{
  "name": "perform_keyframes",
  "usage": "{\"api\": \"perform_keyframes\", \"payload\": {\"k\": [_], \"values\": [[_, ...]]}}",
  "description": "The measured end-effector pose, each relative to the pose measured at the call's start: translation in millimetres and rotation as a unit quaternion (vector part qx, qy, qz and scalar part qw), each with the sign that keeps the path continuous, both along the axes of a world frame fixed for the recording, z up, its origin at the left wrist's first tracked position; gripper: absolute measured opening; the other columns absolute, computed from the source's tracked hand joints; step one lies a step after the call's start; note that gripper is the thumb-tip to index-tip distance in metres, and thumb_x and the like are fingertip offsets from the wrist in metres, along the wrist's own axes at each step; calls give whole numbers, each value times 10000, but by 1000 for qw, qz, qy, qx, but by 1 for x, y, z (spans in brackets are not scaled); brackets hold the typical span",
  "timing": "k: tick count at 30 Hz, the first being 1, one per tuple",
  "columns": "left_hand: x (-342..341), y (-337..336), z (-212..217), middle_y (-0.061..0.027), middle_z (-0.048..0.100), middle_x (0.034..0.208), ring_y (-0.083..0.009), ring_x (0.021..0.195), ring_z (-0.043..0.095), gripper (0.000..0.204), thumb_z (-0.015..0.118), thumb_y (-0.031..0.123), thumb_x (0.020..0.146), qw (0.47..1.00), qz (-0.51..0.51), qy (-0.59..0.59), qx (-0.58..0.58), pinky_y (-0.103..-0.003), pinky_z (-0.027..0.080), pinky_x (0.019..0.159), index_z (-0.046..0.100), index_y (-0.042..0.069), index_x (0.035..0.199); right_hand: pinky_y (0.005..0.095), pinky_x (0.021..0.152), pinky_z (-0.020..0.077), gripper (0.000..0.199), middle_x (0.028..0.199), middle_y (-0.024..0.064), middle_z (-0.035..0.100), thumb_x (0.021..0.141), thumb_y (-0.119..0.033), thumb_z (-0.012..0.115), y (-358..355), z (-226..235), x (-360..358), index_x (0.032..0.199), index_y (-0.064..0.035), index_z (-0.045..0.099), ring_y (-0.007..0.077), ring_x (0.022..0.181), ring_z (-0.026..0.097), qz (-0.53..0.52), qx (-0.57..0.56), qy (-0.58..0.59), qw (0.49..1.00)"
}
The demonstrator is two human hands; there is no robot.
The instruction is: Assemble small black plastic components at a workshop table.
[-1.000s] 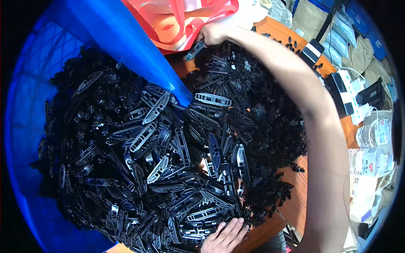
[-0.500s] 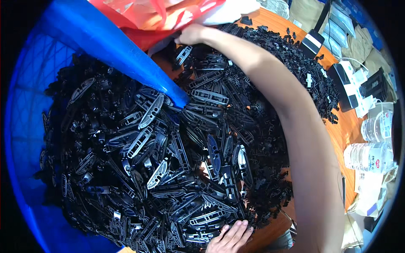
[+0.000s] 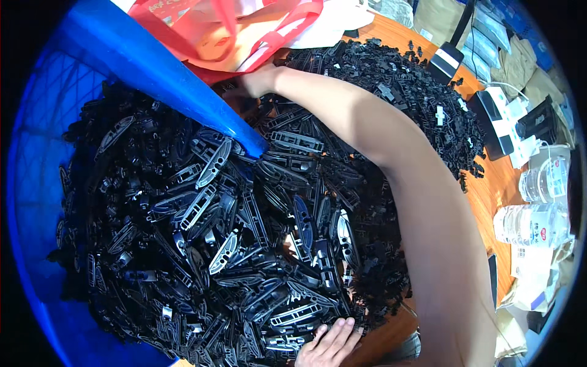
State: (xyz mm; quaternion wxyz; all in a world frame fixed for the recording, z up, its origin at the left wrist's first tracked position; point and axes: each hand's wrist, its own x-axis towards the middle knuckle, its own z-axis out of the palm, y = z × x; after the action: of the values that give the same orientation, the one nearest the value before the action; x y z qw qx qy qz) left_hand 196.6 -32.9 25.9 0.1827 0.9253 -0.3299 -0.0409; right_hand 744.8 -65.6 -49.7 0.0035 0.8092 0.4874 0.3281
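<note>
A big heap of black plastic parts [image 3: 232, 244], long slotted strips and small clips, spills from a blue crate [image 3: 165, 67] onto an orange wooden table [image 3: 489, 183]. My right arm stretches across the heap to its far side. My right hand [image 3: 254, 82] lies curled among the parts, right beside the crate's blue rim and under a red bag [image 3: 244, 37]; its fingers are partly hidden. My left hand [image 3: 330, 345] rests flat on the near edge of the heap, fingers apart, holding nothing.
A second spread of small black clips [image 3: 416, 98] covers the table at the back right. Clear plastic water bottles [image 3: 538, 208], white and black boxes [image 3: 501, 122] and paper packets stand along the right edge. The crate's blue mesh wall [image 3: 36, 183] fills the left.
My right hand has slid left and nearer along the far side of the heap, up to the blue rim. My left hand has stayed at the near edge.
</note>
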Motion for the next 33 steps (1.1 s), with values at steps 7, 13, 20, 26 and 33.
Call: {"api": "perform_keyframes", "payload": {"k": [7,13,20,26,33], "values": [[-6,-5,-2,-87,549,1254,-231,1202,477,424,631,376,825,996,71,-36,35,-398,305,1054,589,157,1186,422,938,416,403,1168,205,554,882,-337,480,-23,60,-90,1170,-66,558,328,1103,525,-67,-14,402,913],[-4,-2,-5,-113,554,1227,-264,1183,485,356,638,327,821,995,40,-83,44,-427,368,1003,623,156,1132,437,890,438,400,1090,195,602,873,-346,470,-37,81,-99,1113,-52,598,344,1039,560,-12,-93,450,888],[4,-29,-7,-92,434,1368,-232,1273,407,444,421,261,882,989,-18,-128,69,-439,238,1070,464,188,1318,420,953,408,379,1175,172,574,884,-366,461,-24,52,-102,1171,-158,597,333,1127,512,-53,-25,428,902],[16,-32,-13,-117,388,1405,-260,1325,322,443,480,254,858,993,37,-110,26,-461,220,1075,496,175,1293,423,1001,366,399,1282,120,519,896,-407,436,-46,60,-135,1182,-182,599,310,1195,466,-38,-23,459,887],[20,-43,-13,-161,370,1408,-304,1322,328,458,458,157,819,992,34,-118,-5,-464,222,1090,507,136,1274,414,1005,362,431,1291,118,519,930,-395,420,-79,63,-178,1201,-100,578,302,1212,456,-36,13,453,891]]}}
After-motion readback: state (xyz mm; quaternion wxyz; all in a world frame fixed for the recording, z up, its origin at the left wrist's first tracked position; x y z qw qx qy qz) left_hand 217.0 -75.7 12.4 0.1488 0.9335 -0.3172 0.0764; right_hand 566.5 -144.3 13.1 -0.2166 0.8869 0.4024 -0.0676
